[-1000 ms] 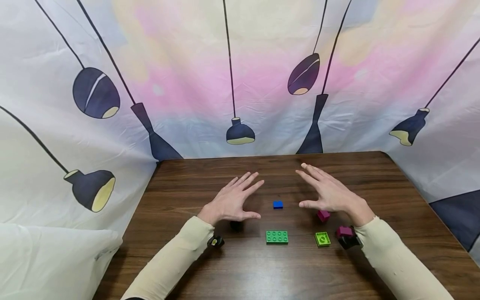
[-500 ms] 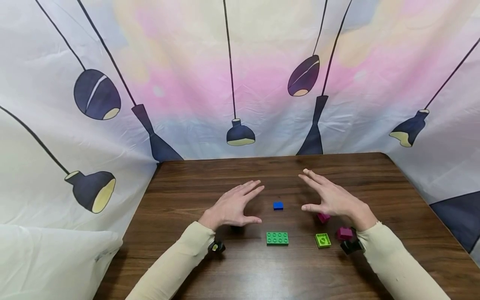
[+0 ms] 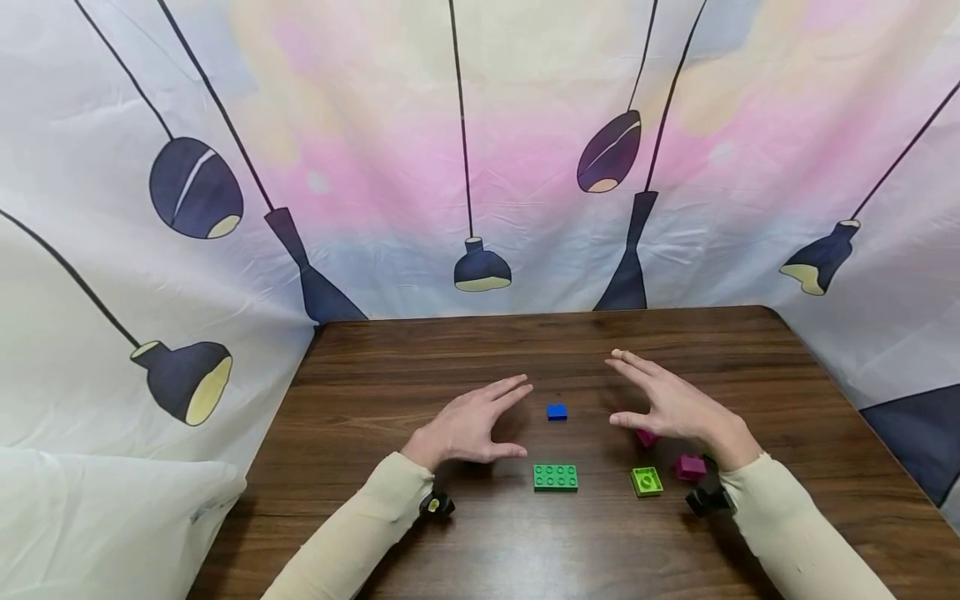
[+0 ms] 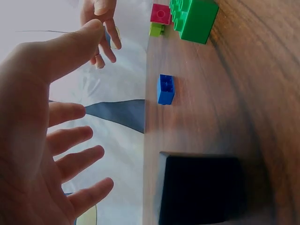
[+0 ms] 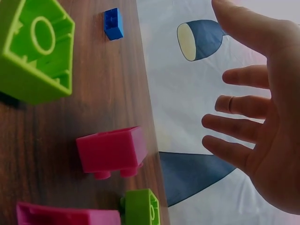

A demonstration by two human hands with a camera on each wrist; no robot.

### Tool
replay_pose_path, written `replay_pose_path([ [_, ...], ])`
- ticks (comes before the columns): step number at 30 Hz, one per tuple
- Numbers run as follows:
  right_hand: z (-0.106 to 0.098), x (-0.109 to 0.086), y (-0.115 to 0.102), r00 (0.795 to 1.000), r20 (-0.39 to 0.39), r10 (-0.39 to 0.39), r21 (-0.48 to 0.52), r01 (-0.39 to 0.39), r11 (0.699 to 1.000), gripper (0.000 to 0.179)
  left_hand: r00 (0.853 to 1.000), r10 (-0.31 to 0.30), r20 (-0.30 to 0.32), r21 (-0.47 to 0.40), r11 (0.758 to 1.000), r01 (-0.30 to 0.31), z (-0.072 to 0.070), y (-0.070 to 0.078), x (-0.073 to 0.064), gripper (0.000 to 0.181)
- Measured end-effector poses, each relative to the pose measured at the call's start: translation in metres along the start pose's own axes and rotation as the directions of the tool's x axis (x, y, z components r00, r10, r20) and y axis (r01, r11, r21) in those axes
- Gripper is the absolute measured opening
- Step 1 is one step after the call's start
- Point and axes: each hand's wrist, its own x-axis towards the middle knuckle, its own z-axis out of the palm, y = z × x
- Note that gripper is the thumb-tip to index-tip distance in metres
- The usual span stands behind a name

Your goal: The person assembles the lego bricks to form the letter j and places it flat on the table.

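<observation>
My left hand (image 3: 468, 423) hovers over the table with fingers spread, holding nothing. Below it lies a black block (image 4: 201, 190), hidden by the hand in the head view. Opposite, my right hand (image 3: 678, 406) also hovers, empty and with fingers extended. One magenta brick (image 3: 647, 437) is partly covered by it, and a second magenta brick (image 3: 690, 467) lies near the wrist. Between the hands sit a small blue brick (image 3: 557, 412) and, nearer, a green studded brick (image 3: 556, 477). A lime brick (image 3: 647, 482) lies hollow side up. The right wrist view adds another lime brick (image 5: 142, 207).
The brown wooden table (image 3: 585, 558) ends at a printed cloth backdrop (image 3: 390, 167) with drawn lamps. White fabric (image 3: 112, 517) bulges beside the table's left edge. A black wrist camera (image 3: 707, 502) hangs under the right sleeve, another black wrist camera (image 3: 437, 505) under the left.
Both hands have come slightly nearer to the body and lower in the head view, uncovering more of the magenta brick by the right wrist. The bricks have stayed put.
</observation>
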Motion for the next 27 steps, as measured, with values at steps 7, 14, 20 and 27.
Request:
replay_pose_path([
  [7,0.004,-0.004,0.002,1.000,-0.020,-0.012,-0.032,0.011,0.999,0.084,1.000,0.005,0.012,-0.016,1.000,-0.005,0.006,0.004,-0.002,0.090],
  [14,0.007,-0.008,0.002,0.999,-0.034,0.016,-0.045,-0.018,0.999,0.082,1.000,-0.016,0.022,-0.015,1.000,0.016,0.009,0.006,-0.004,0.089],
  [20,0.009,-0.011,0.003,0.998,-0.009,0.056,-0.029,-0.056,0.998,0.081,0.999,-0.025,0.033,-0.024,0.999,0.025,0.010,0.009,-0.004,0.087],
  [27,0.009,-0.014,0.004,0.998,-0.014,0.058,-0.041,-0.059,0.997,0.076,0.999,-0.004,0.034,-0.043,0.999,0.005,0.013,0.011,-0.002,0.082],
])
